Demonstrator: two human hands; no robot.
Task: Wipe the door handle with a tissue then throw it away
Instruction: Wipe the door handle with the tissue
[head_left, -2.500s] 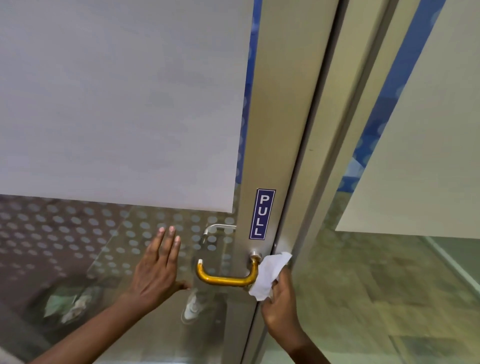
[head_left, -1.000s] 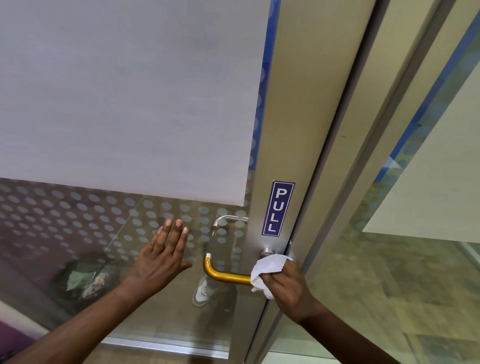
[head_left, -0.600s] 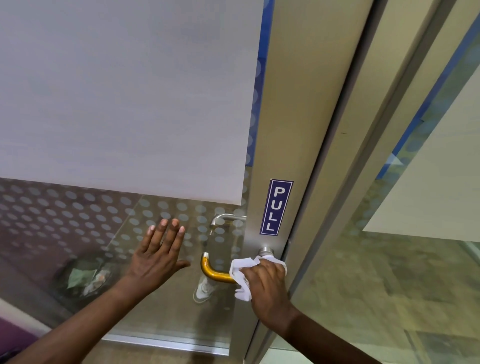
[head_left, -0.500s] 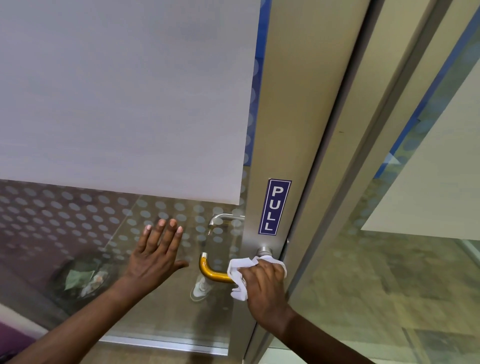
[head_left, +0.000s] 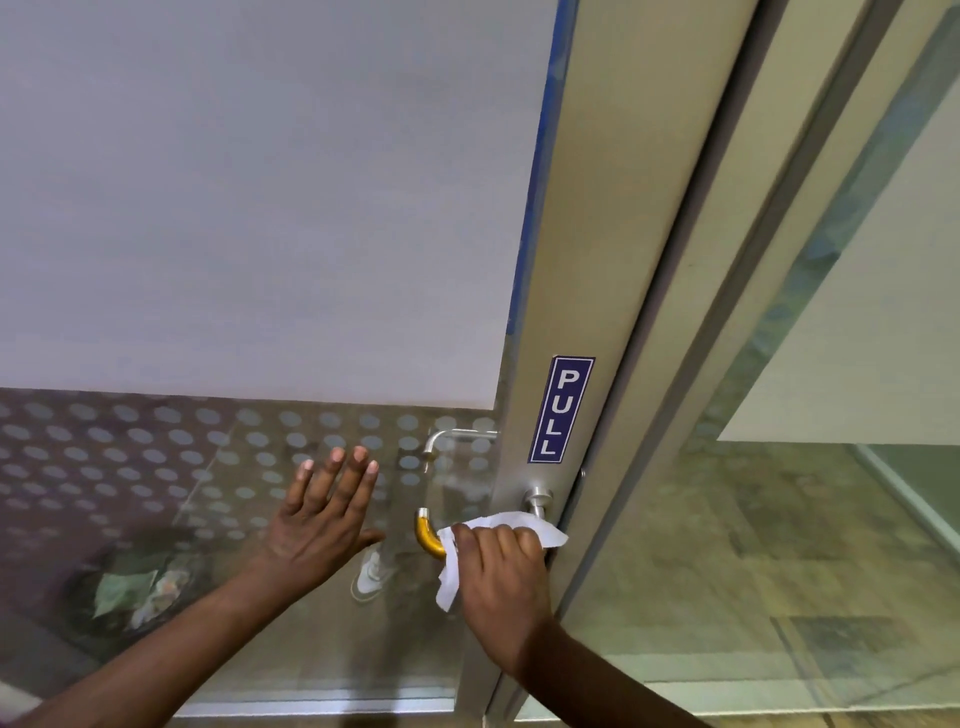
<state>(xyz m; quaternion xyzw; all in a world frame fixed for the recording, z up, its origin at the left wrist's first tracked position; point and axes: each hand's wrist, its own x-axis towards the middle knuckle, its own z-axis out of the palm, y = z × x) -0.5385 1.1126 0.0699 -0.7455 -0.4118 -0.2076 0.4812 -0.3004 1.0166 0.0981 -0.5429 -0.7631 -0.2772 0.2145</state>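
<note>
A gold door handle (head_left: 428, 535) juts from the metal door stile below a blue PULL sign (head_left: 561, 409). Only its curved left end shows. My right hand (head_left: 498, 577) is wrapped around the rest of the bar, shut on a white tissue (head_left: 511, 522) pressed against the handle. Loose tissue corners stick out above and below my fingers. My left hand (head_left: 324, 519) lies flat and open against the glass door panel (head_left: 208, 493), just left of the handle.
The glass has a frosted upper band and a dotted lower band. Behind it hangs a second silver handle (head_left: 452, 439), and a bin with rubbish (head_left: 135, 587) stands on the floor beyond. The door frame (head_left: 727, 312) and a side glass pane are to the right.
My right hand with the tissue has slid leftward along the handle from its base, covering most of the bar. My left hand has stayed flat on the glass.
</note>
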